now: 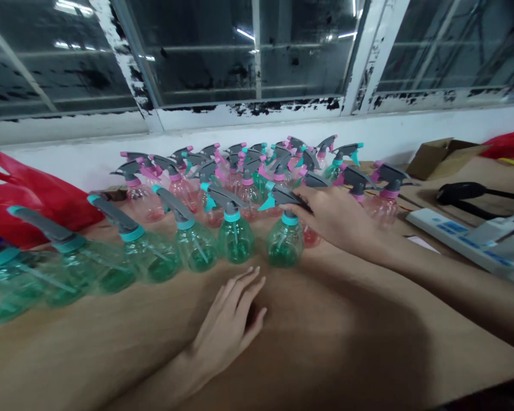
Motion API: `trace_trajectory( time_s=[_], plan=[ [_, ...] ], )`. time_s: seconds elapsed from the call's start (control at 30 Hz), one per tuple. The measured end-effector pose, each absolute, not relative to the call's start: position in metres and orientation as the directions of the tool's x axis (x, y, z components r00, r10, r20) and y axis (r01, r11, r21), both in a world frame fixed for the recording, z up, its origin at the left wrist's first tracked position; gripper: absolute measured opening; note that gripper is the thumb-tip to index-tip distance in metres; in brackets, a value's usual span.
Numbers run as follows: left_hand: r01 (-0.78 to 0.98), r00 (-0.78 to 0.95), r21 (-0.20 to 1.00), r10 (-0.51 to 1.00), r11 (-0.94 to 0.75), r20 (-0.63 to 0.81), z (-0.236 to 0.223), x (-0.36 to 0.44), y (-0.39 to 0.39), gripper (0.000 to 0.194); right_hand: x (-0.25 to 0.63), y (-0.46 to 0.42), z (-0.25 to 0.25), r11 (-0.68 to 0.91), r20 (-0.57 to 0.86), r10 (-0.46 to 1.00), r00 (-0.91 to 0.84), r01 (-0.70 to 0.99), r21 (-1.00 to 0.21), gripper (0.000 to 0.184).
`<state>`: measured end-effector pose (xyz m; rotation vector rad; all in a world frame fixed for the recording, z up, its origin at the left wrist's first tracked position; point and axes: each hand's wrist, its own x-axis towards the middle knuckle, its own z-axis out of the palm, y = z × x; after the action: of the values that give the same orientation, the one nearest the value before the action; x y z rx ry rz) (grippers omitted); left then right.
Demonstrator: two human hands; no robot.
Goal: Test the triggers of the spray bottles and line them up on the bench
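Observation:
My right hand (332, 214) is closed round the grey trigger head of a green spray bottle (285, 245), which stands upright at the right end of the front row. Some of its fingers are hidden behind the head. My left hand (227, 317) rests on the table in front of the row, fingers stretched out and holding nothing. Nearest to it is another green spray bottle (236, 240) with a turquoise collar. Several more green bottles (197, 245) continue the row to the left. Behind them crowd pink spray bottles (182, 191) with grey and pink heads.
On the left lies a red plastic bag (38, 188). To the right are a white power strip (458, 234) with plugs, a black object (462, 191) with a cable, and an open cardboard box (441, 157). A wall with windows (248, 51) bounds the table's back.

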<state>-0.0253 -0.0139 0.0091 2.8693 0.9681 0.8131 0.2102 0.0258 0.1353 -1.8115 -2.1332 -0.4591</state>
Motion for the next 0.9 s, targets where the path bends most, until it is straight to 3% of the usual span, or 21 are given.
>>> trace_trajectory(
  time_s=[0.1, 0.2, 0.33, 0.47, 0.57, 0.67, 0.73, 0.8, 0.9],
  plan=[
    [0.567, 0.590, 0.293, 0.628, -0.770, 0.508, 0.009, -0.017, -0.017, 0.058, 0.214, 0.000, 0.138, 0.209, 0.404, 0.895, -0.190, 0.978, -0.004, 0.027],
    [0.579, 0.490, 0.483, 0.753, -0.657, 0.438, 0.010, -0.003, -0.022, 0.074, 0.219, -0.028, 0.137, 0.260, 0.404, 0.890, -0.213, 0.963, -0.065, 0.023],
    [0.496, 0.533, 0.626, 0.780, -0.602, 0.328, 0.015, 0.018, -0.030, 0.090, 0.225, -0.056, 0.135, 0.321, 0.406, 0.878, -0.254, 0.941, -0.104, 0.028],
    [0.472, 0.581, 0.634, 0.757, -0.612, 0.298, 0.018, 0.034, -0.038, 0.089, 0.236, -0.072, 0.135, 0.322, 0.387, 0.889, -0.244, 0.934, -0.152, 0.032],
    [0.453, 0.602, 0.644, 0.745, -0.616, 0.289, 0.016, 0.042, -0.039, 0.080, 0.254, -0.077, 0.128, 0.372, 0.363, 0.894, -0.262, 0.885, -0.278, 0.036],
    [0.400, 0.643, 0.654, 0.705, -0.642, 0.300, 0.011, 0.046, -0.037, 0.080, 0.274, -0.073, 0.112, 0.464, 0.310, 0.881, -0.358, 0.782, -0.416, 0.073],
    [0.384, 0.660, 0.647, 0.686, -0.659, 0.307, 0.008, 0.049, -0.035, 0.082, 0.282, -0.066, 0.099, 0.450, 0.273, 0.892, -0.359, 0.758, -0.472, 0.086],
    [0.372, 0.681, 0.635, 0.664, -0.677, 0.309, 0.006, 0.053, -0.032, 0.083, 0.281, -0.059, 0.090, 0.485, 0.285, 0.874, -0.393, 0.713, -0.506, 0.079],
    [0.334, 0.719, 0.628, 0.620, -0.703, 0.313, 0.006, 0.059, -0.027, 0.081, 0.270, -0.051, 0.086, 0.580, 0.430, 0.814, -0.390, 0.583, -0.569, 0.062]
  ],
)
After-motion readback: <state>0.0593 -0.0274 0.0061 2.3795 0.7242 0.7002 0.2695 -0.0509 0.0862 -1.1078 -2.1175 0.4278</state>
